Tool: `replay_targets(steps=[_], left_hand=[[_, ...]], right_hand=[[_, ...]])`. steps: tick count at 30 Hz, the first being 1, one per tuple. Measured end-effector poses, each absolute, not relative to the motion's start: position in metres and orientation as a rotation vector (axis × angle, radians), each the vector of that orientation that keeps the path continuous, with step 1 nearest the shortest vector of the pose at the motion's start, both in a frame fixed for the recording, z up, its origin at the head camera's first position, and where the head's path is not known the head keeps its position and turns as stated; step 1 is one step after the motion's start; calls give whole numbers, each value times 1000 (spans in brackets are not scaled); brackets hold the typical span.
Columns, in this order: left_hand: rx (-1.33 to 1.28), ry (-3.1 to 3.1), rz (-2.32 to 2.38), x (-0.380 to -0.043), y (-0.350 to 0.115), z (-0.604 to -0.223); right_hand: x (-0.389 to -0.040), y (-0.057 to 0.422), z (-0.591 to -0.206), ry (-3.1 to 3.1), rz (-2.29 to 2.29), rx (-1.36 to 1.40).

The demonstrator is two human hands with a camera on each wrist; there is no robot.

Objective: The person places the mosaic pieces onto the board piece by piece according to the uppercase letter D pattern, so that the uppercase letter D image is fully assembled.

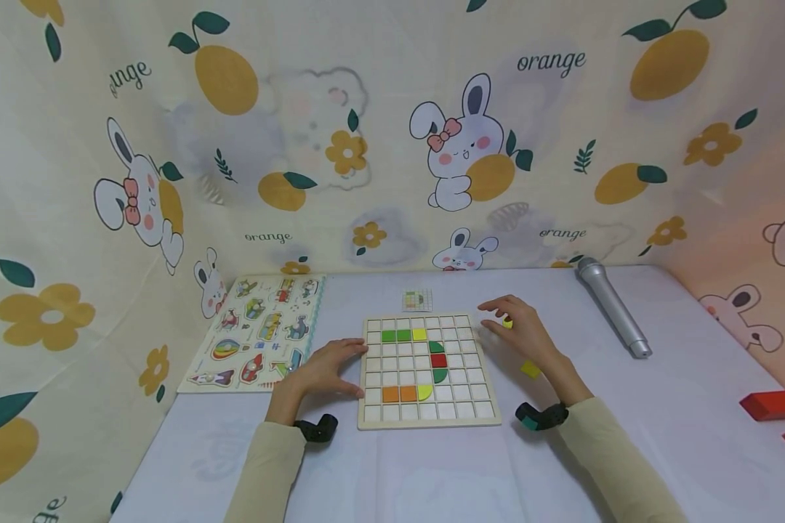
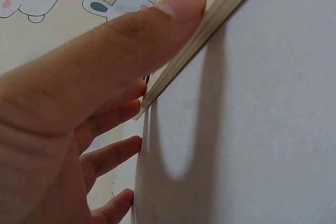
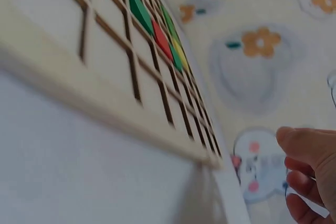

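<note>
A wooden grid board [image 1: 429,425] lies flat on the table, with coloured pieces in some cells. Green squares and a yellow square [image 1: 419,334] line an upper row. Below them are a red square [image 1: 438,360] between two rounded green pieces, then orange squares [image 1: 408,394] beside a rounded yellow piece [image 1: 424,393]. My left hand [image 1: 320,373], fingers spread, touches the board's left edge with its thumb. Off the right edge hovers my right hand [image 1: 526,335], fingers loosely bent and apart. A small yellow piece [image 1: 507,322] shows through the gap behind its thumb and fingers.
Another yellow piece [image 1: 530,369] lies under the right wrist. A small pattern card [image 1: 417,300] sits behind the board. A picture puzzle board [image 1: 251,334] is at left; a silver microphone [image 1: 611,306] and red blocks [image 1: 773,405] are at right. Printed cloth walls surround the table.
</note>
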State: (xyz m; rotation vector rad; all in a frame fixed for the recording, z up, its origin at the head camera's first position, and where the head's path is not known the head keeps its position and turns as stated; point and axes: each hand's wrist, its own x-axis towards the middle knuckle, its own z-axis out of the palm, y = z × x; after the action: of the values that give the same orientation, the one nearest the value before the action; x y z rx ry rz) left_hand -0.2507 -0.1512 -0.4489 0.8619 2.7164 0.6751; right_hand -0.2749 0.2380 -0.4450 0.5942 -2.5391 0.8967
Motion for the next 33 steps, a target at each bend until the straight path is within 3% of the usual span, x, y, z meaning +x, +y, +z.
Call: replay_targets(steps=[12, 33], left_hand=[[824, 2729, 654, -253, -151, -448], [839, 2728, 641, -253, -152, -451]], right_hand=[[-292, 270, -449, -2674, 897, 501], [-293, 281, -474, -2812, 827, 407]])
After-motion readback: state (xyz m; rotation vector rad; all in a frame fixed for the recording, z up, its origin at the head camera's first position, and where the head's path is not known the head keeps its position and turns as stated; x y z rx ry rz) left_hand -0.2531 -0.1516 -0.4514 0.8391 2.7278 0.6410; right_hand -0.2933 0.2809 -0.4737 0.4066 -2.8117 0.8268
